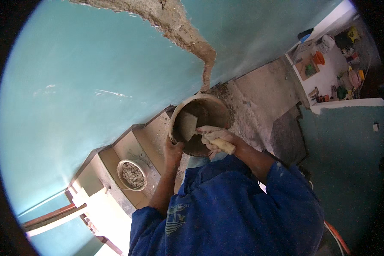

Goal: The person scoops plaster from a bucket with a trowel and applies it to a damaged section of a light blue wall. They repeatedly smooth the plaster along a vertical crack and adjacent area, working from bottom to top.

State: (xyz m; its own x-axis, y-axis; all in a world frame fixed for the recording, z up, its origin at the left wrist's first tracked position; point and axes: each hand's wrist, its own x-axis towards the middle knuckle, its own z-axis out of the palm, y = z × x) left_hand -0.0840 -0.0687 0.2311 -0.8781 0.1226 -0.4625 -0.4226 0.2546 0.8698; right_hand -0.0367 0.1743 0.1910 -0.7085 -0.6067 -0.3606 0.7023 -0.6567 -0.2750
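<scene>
A large round tub with a mortar-smeared rim is held tilted in front of me, its dirty inside showing. My left hand grips the tub's near left rim, fingers closed over it. In my right hand, coated in pale dust or mortar, is a trowel with a light wooden handle. The trowel's flat grey blade is inside the tub, close to its left inner wall. How much material lies at the bottom of the tub cannot be made out.
A smaller white bucket of grey rubble or mortar stands on the stairs at left. Ahead, a turquoise wall carries a rough chased channel. Dusty concrete floor extends right, toward a low wall and stored items beyond.
</scene>
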